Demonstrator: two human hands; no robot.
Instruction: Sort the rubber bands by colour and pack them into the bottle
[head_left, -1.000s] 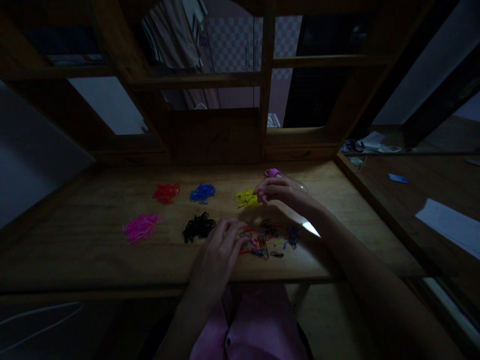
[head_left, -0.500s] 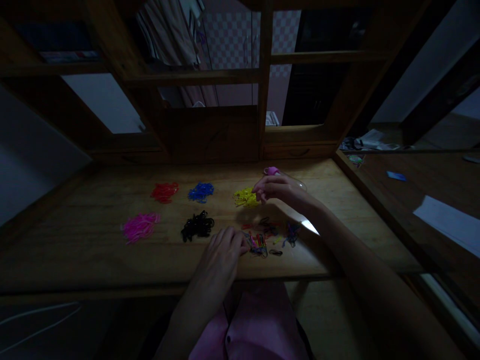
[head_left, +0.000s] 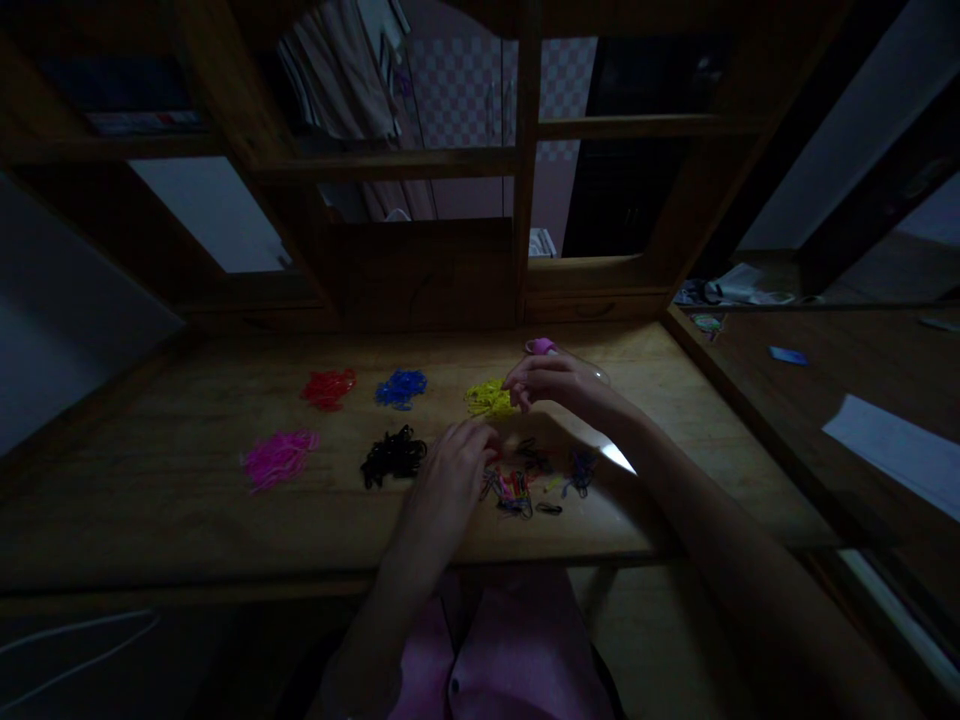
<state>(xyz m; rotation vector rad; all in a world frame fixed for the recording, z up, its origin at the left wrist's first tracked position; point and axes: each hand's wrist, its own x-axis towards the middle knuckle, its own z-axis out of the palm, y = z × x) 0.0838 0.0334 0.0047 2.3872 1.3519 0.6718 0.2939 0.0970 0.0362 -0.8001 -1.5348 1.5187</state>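
Small elastic bands lie sorted by colour on a wooden desk [head_left: 187, 520]: a red pile [head_left: 328, 388], a blue pile [head_left: 400, 388], a yellow pile [head_left: 489, 398], a pink pile [head_left: 278, 459] and a black pile [head_left: 391, 455]. A mixed heap [head_left: 534, 482] sits nearer me. My left hand [head_left: 454, 472] hovers at the mixed heap's left edge, fingers curled together; what they pinch is too small to make out. My right hand [head_left: 553, 385] is at the yellow pile's right side with fingertips pinched.
A pink-capped clear container [head_left: 541, 346] stands behind my right hand. A wooden shelf frame [head_left: 525, 180] rises at the desk's back. To the right lies a side surface with a white sheet [head_left: 892, 455] and a blue card [head_left: 786, 355].
My left hand has moved forward from the near edge of the mixed heap toward the yellow pile. My right hand has stayed by the yellow pile.
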